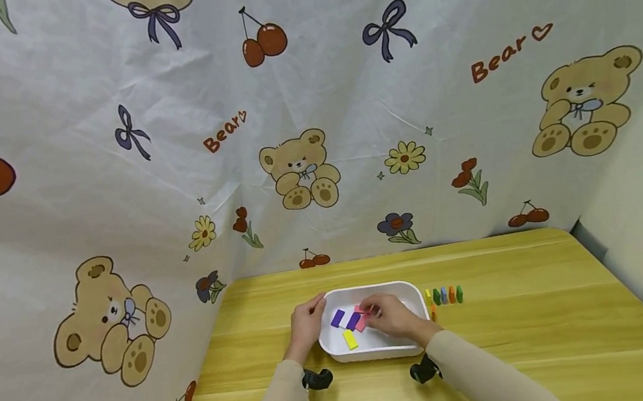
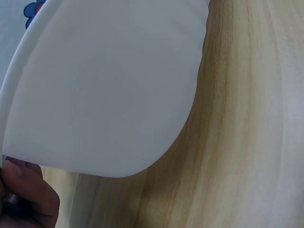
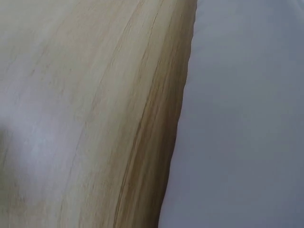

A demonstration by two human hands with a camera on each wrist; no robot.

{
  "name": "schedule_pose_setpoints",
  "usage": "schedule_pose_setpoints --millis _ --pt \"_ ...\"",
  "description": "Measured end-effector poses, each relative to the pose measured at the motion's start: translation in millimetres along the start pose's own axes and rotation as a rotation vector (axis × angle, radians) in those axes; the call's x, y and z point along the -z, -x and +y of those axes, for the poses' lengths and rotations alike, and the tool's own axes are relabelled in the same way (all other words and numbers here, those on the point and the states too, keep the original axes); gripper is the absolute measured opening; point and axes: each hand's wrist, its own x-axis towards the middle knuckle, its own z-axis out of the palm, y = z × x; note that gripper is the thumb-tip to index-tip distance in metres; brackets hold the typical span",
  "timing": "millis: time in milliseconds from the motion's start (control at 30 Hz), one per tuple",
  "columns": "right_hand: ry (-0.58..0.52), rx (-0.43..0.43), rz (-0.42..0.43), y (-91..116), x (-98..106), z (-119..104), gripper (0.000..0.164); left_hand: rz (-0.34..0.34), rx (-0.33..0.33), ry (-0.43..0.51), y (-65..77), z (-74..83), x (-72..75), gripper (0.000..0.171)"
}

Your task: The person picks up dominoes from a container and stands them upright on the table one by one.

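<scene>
A white plastic basin [image 1: 376,354] stands on the table with several small flat blocks in it. My left hand [image 1: 305,326] grips its left rim, and in the left wrist view the curled fingers [image 2: 33,194] show at the basin's edge. Over the basin's inside, my right hand [image 1: 396,315] reaches down and pinches a pink block [image 1: 364,316] between thumb and fingertips. Beside that block lie two purple blocks [image 1: 338,319], a white block [image 1: 345,320] and more pink. Nearer the front is a yellow block [image 1: 350,339]. The right wrist view shows no hand, only the basin's outer wall [image 3: 237,118] and wood.
Right of the basin, a row of small upright blocks [image 1: 444,295] in yellow, green, blue and orange stands on the wooden table [image 1: 554,332]. An orange block [image 1: 434,313] is close to the basin's right wall. A bear-print cloth [image 1: 360,222] hangs behind.
</scene>
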Motion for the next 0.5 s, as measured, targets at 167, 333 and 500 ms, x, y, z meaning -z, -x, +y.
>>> schedule_pose_setpoints --millis 167,333,500 --pt "0.002 0.006 -0.031 -4.7 -5.9 0.7 0.029 -0.007 0.007 0.010 -0.2 0.8 1.4 0.035" --pt "0.045 0.032 -0.045 -9.4 -11.1 3.3 0.026 -0.014 0.009 0.025 -1.0 1.5 2.0 0.036" --pt "0.072 0.094 -0.044 -11.1 -14.7 6.7 0.022 -0.011 0.012 0.024 -2.2 -3.0 0.9 0.037"
